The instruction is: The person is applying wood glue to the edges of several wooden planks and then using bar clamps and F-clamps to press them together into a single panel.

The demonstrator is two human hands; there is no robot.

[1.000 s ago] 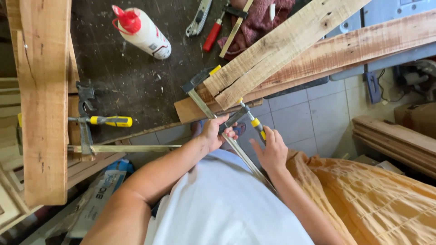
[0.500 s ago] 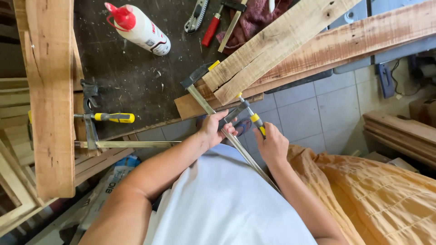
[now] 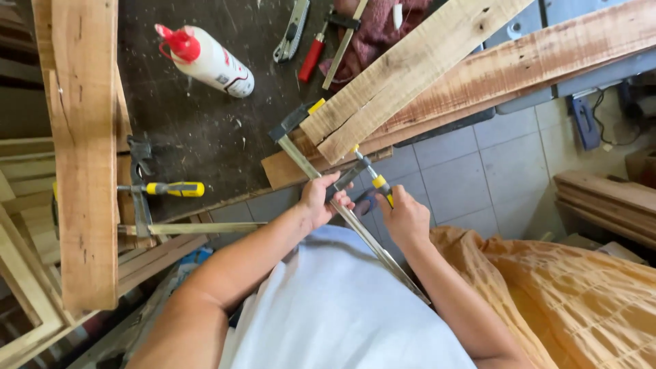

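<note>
Left plank (image 3: 83,157): I see rough pale wood running down the left of the frame, with a second clamp (image 3: 147,198), yellow-handled, fixed at its right edge.
Glue bottle (image 3: 208,59): white plastic, red cap, lying on the dark, dusty bench (image 3: 205,137) at upper left.
Knife (image 3: 290,31) and red-handled tool (image 3: 311,60): top centre, beside a maroon rag (image 3: 383,31).
Left hand (image 3: 321,199): closed around the clamp's sliding jaw, centre frame.
Bar clamp (image 3: 355,225): centre frame, a flat steel bar running diagonally from the bench edge toward my body. I judge it stiff, fairly heavy and smooth; best held at bar and handle.
Right hand (image 3: 404,217): wrapped around the yellow screw handle (image 3: 381,184).
Stacked boards (image 3: 437,75): coarse-grained, overhanging the bench edge toward upper right, sitting in the clamp's head.
Floor (image 3: 471,178): grey tiles, right of centre.
</note>
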